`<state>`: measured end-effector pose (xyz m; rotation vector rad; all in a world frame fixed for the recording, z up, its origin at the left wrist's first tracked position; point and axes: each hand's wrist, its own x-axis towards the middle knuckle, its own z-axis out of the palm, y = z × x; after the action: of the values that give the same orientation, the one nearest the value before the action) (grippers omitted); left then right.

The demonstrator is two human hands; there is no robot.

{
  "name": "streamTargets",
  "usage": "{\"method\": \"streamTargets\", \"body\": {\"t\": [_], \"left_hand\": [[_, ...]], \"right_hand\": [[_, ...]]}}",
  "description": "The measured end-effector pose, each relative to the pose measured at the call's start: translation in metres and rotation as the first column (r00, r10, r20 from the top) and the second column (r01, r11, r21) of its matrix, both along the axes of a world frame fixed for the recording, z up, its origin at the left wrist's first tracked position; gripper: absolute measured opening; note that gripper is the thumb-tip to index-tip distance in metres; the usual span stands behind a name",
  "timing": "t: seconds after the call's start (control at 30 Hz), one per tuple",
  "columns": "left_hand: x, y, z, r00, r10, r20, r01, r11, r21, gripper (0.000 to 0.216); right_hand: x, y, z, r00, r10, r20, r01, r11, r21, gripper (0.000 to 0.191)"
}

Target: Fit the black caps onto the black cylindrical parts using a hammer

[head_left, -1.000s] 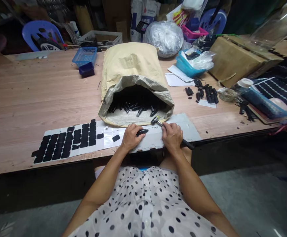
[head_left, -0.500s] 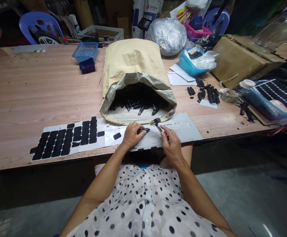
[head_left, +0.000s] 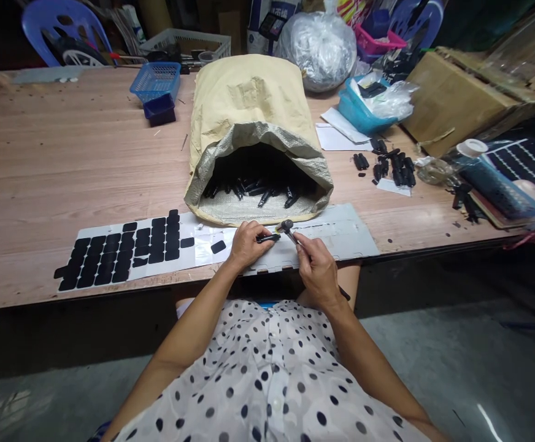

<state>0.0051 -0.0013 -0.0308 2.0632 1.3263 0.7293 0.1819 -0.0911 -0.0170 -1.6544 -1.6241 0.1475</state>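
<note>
My left hand (head_left: 245,245) pinches a small, slim black piece with a shiny edge (head_left: 267,237) against the grey board (head_left: 341,233); its exact kind does not show. A small hammer (head_left: 286,226) is in my right hand (head_left: 318,268), fingers wrapped round its handle, the handle's end sticking out by the wrist. The hammer's head is close over the tip of the black piece; I cannot tell whether they touch. Just behind both hands lies a yellowish woven sack (head_left: 249,92), its mouth facing me, with several similar black pieces (head_left: 262,195) inside.
Left of my hands, a white sheet (head_left: 187,267) carries rows of black rounded stickers (head_left: 106,258). Farther back are a blue basket (head_left: 156,80) and a dark blue tray (head_left: 159,110). At right are black pieces (head_left: 399,169), a turquoise basin (head_left: 364,120) and a cardboard box (head_left: 456,98).
The hammer's head has tilted and shifted slightly, and its handle end now shows by my right wrist. My left hand keeps its grip on the black piece. The whole view has shifted slightly.
</note>
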Motion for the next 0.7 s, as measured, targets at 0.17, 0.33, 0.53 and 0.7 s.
{"method": "streamTargets", "body": {"t": [0.17,0.33,0.53,0.7], "left_hand": [[0.0035,-0.0003,0.004,1.0,0.022,0.011,-0.022,0.999,-0.027,0.007],[0.0053,-0.0008,0.0041,0.999,0.033,0.024,-0.032,0.999,-0.027,0.006],[0.0054,-0.0018,0.0026,0.999,0.03,0.028,-0.03,0.999,-0.03,0.006],[0.0042,0.0,0.0012,1.0,0.007,0.026,-0.006,0.999,-0.049,0.003]], "right_hand": [[-0.0037,-0.006,0.0038,0.998,0.003,0.056,-0.006,0.999,0.044,0.036],[-0.0023,-0.0073,-0.0006,0.985,-0.022,0.168,0.026,1.0,-0.018,0.034],[-0.0048,-0.0059,0.0081,0.989,-0.003,0.146,-0.004,0.999,0.043,0.036],[-0.0096,-0.0083,0.001,0.98,0.054,0.194,-0.05,0.998,-0.026,0.037]]}}
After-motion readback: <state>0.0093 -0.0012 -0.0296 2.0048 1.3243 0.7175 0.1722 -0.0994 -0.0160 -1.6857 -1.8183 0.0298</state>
